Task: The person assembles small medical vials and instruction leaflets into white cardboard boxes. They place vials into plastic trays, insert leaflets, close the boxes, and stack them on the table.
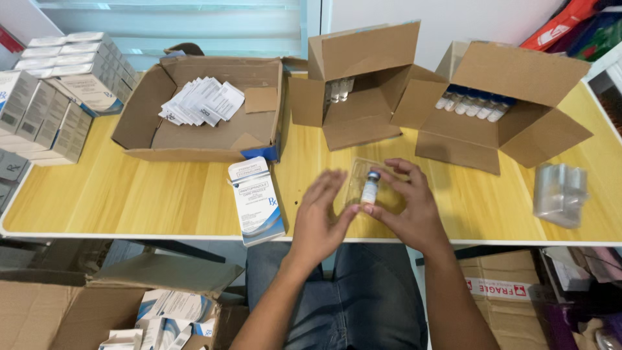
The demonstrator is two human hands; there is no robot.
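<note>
One vial (370, 188), two hands, three cartons

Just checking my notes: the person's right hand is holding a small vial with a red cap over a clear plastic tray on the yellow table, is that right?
Not quite: the cap is blue, not red. The head view shows the right hand holding the small vial over the clear plastic tray on the yellow table, as you said.
</note>
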